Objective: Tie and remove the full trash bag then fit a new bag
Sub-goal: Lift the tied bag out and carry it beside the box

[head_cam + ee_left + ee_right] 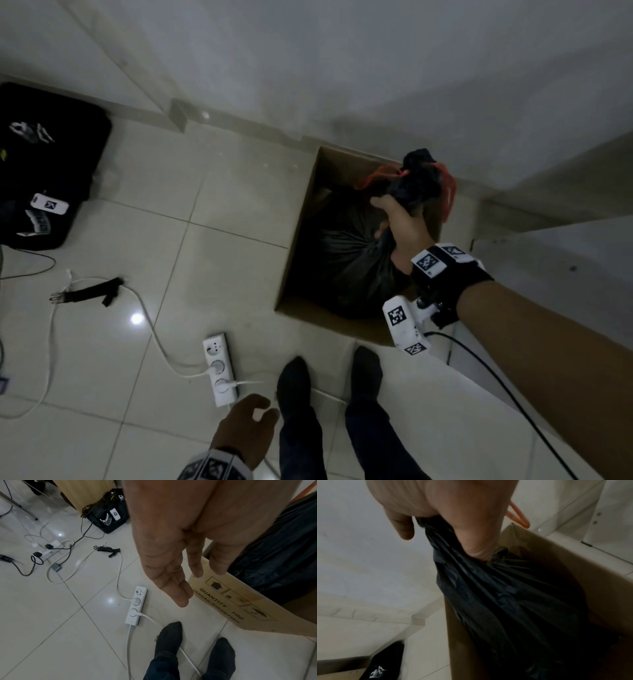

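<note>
**Right hand gripping the gathered neck of the black trash bag in the cardboard box**

Right now your right hand point(399, 228) sits at centre right of the head view, its grip closed tight around the bunched neck of the black trash bag point(346, 260). Above your fist the gathered top of the bag sticks up, with red drawstring loops point(448, 188) hanging out at either side. The body of the bag lies inside the open cardboard box point(298, 260), which stands on the tiled floor point(171, 257) against the wall point(342, 51). From the right wrist view, the plastic stretches in taut folds from your fist down into the box.

Your left hand point(248, 426) is at the bottom centre of the head view, holding nothing, its grip loose with the fingers relaxed and hanging. From the left wrist view it hovers just beside the printed outer wall of the box, not touching it.

Your two socked feet point(329, 383) stand just below the box. A white power strip point(219, 368) with two plugs in it lies on the floor at lower centre left, its white cable point(150, 322) trailing to the left. A black strap point(89, 293) lies across that cable, and a black bag point(48, 164) sits at the far left edge.
</note>
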